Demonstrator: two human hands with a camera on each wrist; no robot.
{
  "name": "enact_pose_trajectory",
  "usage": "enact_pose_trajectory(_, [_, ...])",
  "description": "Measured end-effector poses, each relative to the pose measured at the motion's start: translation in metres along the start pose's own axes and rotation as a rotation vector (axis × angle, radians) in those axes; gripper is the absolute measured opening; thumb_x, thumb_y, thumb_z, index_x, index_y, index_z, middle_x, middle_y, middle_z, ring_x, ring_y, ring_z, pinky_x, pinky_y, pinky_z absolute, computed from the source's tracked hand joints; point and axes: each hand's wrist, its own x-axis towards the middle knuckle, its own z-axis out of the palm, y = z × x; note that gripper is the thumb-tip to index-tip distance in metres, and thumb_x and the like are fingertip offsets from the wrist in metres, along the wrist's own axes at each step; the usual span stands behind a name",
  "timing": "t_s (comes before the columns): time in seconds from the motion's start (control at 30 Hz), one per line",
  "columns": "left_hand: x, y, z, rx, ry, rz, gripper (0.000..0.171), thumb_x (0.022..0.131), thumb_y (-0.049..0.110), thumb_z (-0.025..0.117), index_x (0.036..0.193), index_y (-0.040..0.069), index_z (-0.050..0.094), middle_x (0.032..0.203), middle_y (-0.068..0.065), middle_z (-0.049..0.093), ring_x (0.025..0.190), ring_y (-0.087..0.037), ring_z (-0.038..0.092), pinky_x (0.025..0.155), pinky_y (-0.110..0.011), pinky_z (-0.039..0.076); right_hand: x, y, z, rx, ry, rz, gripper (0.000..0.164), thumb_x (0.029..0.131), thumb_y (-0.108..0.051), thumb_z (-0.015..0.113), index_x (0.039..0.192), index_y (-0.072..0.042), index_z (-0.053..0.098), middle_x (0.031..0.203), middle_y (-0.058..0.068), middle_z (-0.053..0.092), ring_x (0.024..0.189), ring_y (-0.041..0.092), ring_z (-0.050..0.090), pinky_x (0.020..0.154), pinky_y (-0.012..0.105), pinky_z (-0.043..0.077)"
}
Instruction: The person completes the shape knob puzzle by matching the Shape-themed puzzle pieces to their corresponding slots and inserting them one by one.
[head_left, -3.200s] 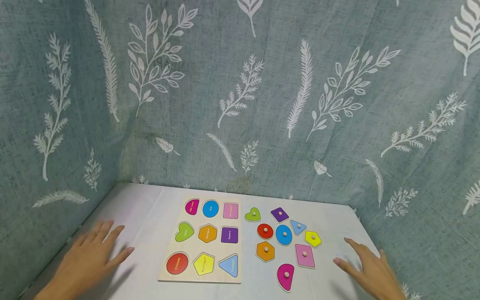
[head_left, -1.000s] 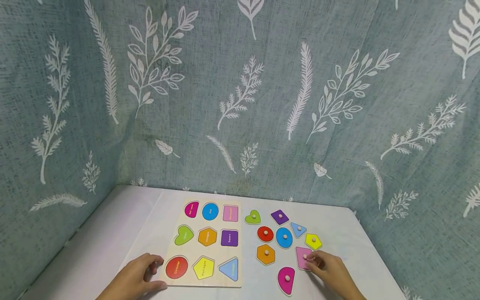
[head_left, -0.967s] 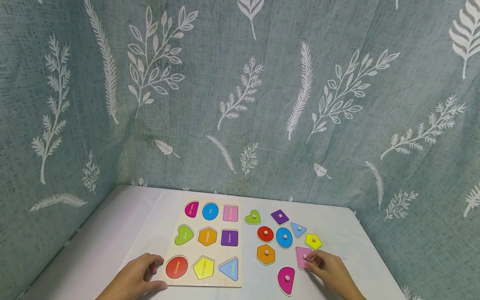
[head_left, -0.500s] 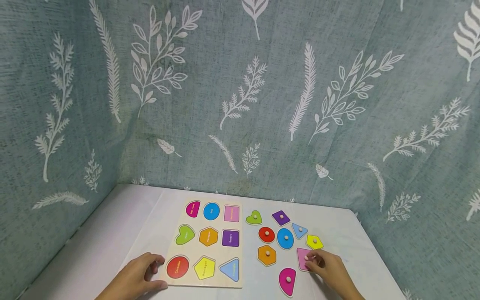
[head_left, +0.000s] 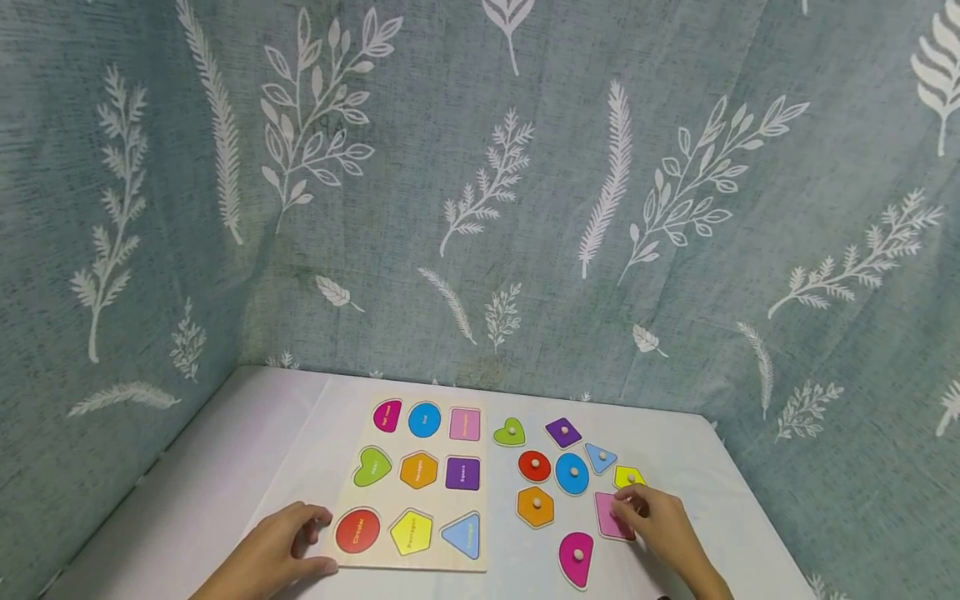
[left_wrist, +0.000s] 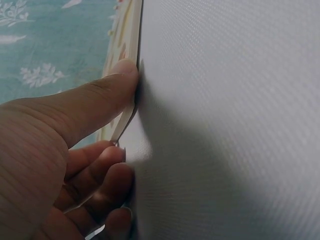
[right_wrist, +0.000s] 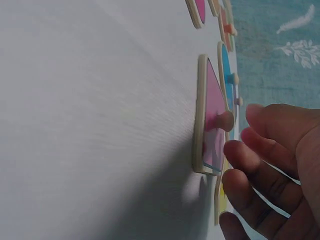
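Pink piece (head_left: 609, 522) lying flat, knob upward, on the white-covered table (head_left: 285, 442), between the right edge of the board (head_left: 450, 498) and the table's right edge. The right hand (head_left: 660, 521) is poised at the piece's wooden knob (right_wrist: 224, 121), its fingers loosely curved and spread; in the right wrist view a gap is seen between thumb and knob, and nothing is held. This placing is best explained by the knob, a natural handle for so thin a piece. By the left hand (head_left: 277, 542) the board's near left corner is lightly held, the thumb set against the near edge and the curled fingers at the left edge, presumably so that sliding is prevented.

On the board nine coloured shapes (head_left: 418, 469) are outlined in three rows, apparently as shallow recesses; no knob is seen in any. Outside, beyond the board's right edge, are laid the green heart (head_left: 504, 434) just beside it, the purple square (head_left: 557, 432) toward the table's far edge, the red round (head_left: 528, 469), blue oval (head_left: 567, 478), blue triangle (head_left: 596, 454), orange hexagon (head_left: 531, 511) and magenta half-round (head_left: 573, 571). The yellow pentagon (head_left: 623, 476) is partly hidden by the right hand.
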Motion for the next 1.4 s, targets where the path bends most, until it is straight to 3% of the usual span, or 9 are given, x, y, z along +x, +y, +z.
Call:
enact_pose_trajectory(0.3, [0.001, 0.000, -0.002, 0.002, -0.018, -0.002, 0.067, 0.057, 0.034, 0.101, 0.109, 0.006, 0.070, 0.080, 0.001, 0.054, 0.071, -0.015, 0.051, 0.066, -0.026, 0.050, 0.021, -0.001, -0.006, -0.042, 0.073, -0.071, 0.019, 0.089, -0.016, 0.081, 0.104, -0.006, 0.075, 0.089, -0.002, 0.067, 0.079, 0.014, 0.060, 0.072, 0.030, 0.053])
enact_pose_trajectory(0.6, [0.001, 0.001, 0.000, -0.037, 0.009, 0.003, 0.066, 0.059, 0.027, 0.101, 0.112, 0.004, 0.069, 0.081, 0.001, 0.052, 0.072, -0.015, 0.051, 0.066, -0.025, 0.051, 0.042, 0.001, -0.008, -0.046, 0.093, -0.083, 0.018, 0.090, -0.015, 0.080, 0.105, -0.006, 0.075, 0.088, 0.000, 0.065, 0.079, 0.016, 0.058, 0.070, 0.031, 0.050])
enact_pose_trajectory(0.87, [0.000, -0.001, 0.003, -0.050, 0.031, 0.039, 0.072, 0.058, 0.020, 0.101, 0.120, 0.003, 0.069, 0.081, 0.002, 0.051, 0.072, -0.014, 0.050, 0.064, -0.023, 0.049, 0.058, 0.005, -0.005, -0.047, 0.056, -0.080, 0.022, 0.090, -0.017, 0.080, 0.107, -0.004, 0.076, 0.088, 0.001, 0.066, 0.082, 0.018, 0.060, 0.072, 0.034, 0.052])
enact_pose_trajectory(1.1, [0.002, -0.005, 0.000, -0.073, -0.002, 0.072, 0.073, 0.059, 0.021, 0.101, 0.123, 0.003, 0.069, 0.081, 0.002, 0.051, 0.071, -0.013, 0.050, 0.064, -0.022, 0.049, 0.064, 0.011, -0.001, -0.044, 0.026, -0.102, 0.015, 0.089, -0.017, 0.081, 0.100, -0.007, 0.079, 0.090, 0.000, 0.069, 0.082, 0.016, 0.060, 0.070, 0.033, 0.050])
enact_pose_trajectory(1.4, [0.004, -0.007, -0.001, -0.077, 0.011, 0.096, 0.072, 0.057, 0.022, 0.101, 0.119, 0.003, 0.071, 0.084, 0.002, 0.052, 0.076, -0.013, 0.051, 0.068, -0.022, 0.050, 0.069, 0.010, 0.005, -0.032, 0.001, -0.096, 0.011, 0.088, -0.018, 0.083, 0.096, -0.011, 0.081, 0.095, 0.000, 0.072, 0.086, 0.017, 0.063, 0.081, 0.040, 0.054])
